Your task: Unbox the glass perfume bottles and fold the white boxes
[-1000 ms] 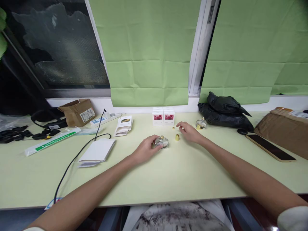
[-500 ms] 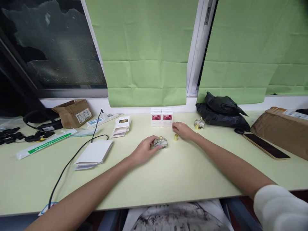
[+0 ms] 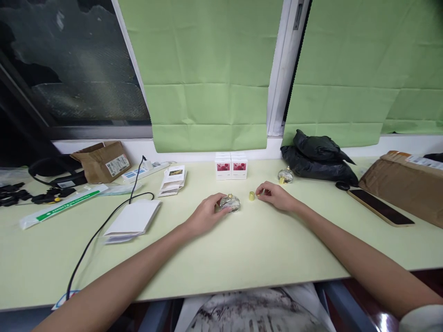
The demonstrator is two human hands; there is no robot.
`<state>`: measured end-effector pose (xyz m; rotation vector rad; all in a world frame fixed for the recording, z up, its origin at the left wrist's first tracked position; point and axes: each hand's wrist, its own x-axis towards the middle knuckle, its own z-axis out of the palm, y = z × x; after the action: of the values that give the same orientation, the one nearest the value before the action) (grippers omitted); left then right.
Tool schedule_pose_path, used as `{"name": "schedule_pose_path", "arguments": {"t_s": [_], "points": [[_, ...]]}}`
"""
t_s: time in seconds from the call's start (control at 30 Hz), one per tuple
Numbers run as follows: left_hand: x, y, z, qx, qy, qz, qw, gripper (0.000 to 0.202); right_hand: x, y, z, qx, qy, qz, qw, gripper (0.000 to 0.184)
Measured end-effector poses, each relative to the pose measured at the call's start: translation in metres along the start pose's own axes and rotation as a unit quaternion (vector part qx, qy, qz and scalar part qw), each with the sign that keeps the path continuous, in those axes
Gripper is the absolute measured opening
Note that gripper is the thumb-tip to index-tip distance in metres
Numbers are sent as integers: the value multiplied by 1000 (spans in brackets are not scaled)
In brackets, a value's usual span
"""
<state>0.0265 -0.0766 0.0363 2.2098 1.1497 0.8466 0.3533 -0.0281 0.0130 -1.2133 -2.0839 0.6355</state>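
Note:
My left hand is closed around the left side of a round clear glass perfume bottle standing on the table. A gold spray nozzle tops the bottle. To its right, a small gold bottle cap stands on the table. Just right of that cap, my right hand is pinched shut, with a tiny gold piece at its fingertips; its exact kind is too small to make out. Farther back, a second perfume bottle with gold at its front rests near the black plastic bag.
White boxes with pink pictures stand at the back middle. A black bag, a phone and a brown package lie right. Folded white cartons, a black cable and an open cardboard box are left.
My right hand has moved from near the white boxes toward me and to the right, beside the gold cap. My left hand stays on the perfume bottle. The view has shifted slightly.

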Motion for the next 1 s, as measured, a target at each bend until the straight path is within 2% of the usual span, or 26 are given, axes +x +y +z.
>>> {"name": "schedule_pose_path", "arguments": {"t_s": [0.17, 0.3, 0.4, 0.43, 0.5, 0.57, 0.63, 0.7, 0.8, 0.9, 1.0], "points": [[0, 2, 0, 9, 2, 1, 1000, 39, 2, 7, 3, 50, -24, 24, 998, 31], [1, 3, 2, 40, 12, -4, 999, 37, 0, 4, 0, 21, -18, 20, 999, 30], [3, 1, 5, 77, 26, -21, 996, 37, -5, -11, -1, -83, 58, -38, 994, 27], [4, 1, 6, 86, 29, -29, 995, 37, -7, -19, 0, -126, 93, -74, 985, 25], [4, 0, 6, 94, 29, -43, 994, 38, -12, -36, 4, -180, 120, -139, 966, 24], [4, 1, 6, 84, 19, -52, 995, 38, -16, -54, 10, -177, 103, -186, 961, 22], [3, 4, 5, 54, 1, -54, 997, 36, -19, -68, 19, -148, 64, -201, 966, 30], [2, 7, 5, 18, -25, -39, 999, 32, -22, -77, 26, -107, 25, -186, 976, 39], [0, 11, 7, -24, -62, -7, 998, 28, -25, -82, 32, -66, -13, -144, 987, 34], [-1, 11, 10, -63, -85, 0, 994, 32, -25, -82, 26, -54, -41, -101, 993, 24], [-1, 7, 10, -103, -100, -5, 990, 45, -25, -76, 3, -51, -104, -62, 991, 17]]}}
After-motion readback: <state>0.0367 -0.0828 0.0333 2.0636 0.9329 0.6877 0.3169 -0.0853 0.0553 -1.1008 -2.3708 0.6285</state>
